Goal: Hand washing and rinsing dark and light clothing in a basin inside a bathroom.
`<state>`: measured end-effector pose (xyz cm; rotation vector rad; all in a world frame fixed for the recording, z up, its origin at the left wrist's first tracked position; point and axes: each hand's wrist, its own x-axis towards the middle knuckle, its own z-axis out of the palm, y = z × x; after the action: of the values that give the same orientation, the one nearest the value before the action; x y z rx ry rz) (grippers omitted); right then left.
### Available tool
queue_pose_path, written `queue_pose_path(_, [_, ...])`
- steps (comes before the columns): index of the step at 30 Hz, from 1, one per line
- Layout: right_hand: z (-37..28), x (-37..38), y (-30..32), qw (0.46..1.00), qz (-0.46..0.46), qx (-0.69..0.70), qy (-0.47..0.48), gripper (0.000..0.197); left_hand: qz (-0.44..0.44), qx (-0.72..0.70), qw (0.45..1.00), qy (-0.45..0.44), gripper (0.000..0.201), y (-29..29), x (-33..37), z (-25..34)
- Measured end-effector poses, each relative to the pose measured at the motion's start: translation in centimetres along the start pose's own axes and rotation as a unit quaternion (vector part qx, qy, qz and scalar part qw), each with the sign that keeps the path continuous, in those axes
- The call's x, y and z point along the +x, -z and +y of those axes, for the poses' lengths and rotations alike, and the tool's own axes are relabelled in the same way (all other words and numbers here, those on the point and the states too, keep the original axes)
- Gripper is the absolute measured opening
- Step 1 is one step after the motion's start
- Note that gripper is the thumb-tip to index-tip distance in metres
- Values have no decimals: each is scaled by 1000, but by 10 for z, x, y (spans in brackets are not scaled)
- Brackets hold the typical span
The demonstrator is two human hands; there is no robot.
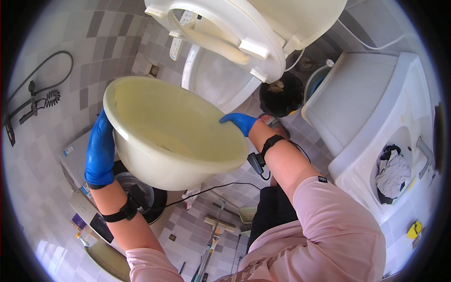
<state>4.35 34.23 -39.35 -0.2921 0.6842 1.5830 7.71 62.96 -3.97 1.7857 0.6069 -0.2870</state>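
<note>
A large cream plastic basin (155, 162) is held up in the air between my two blue-gloved hands, its opening tilted. My left hand (100, 150) is closed against the basin's outer left side, with the fingertips partly hidden. On the right side, my right hand (240, 123) grips the rim, its thumb lying over the edge and its other fingers hidden behind. Whether liquid is in the basin, I cannot tell. Just beyond the basin is a white toilet bowl (188, 70) with its seat (268, 42) raised.
A black bin (282, 101) stands right of the toilet. At right, a white sink (361, 174) holds crumpled cloths (393, 175). Beneath my left forearm is an open washing machine (162, 199). A mop (218, 223) lies lower down; a shower hose (42, 89) hangs on the left wall.
</note>
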Motion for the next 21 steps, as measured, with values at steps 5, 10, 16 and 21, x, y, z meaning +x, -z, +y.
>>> queue_pose_path(5, [-2, -11, -17, 993, 40, -71, 84, 42, 57, -67, 996, 24, 46, 23, -43, -21])
queue_pose_path(10, [11, -36, -46, 972, -1, -101, 214, 43, 177, -308, 928, 109, 50, 35, -136, -80])
queue_pose_path(16, [55, -90, -84, 929, -7, -203, 310, 48, 264, -349, 899, 27, 51, 9, -266, -163])
queue_pose_path(21, [114, -195, -151, 908, -38, -236, 343, 45, 287, -383, 878, 8, 52, -10, -351, -174])
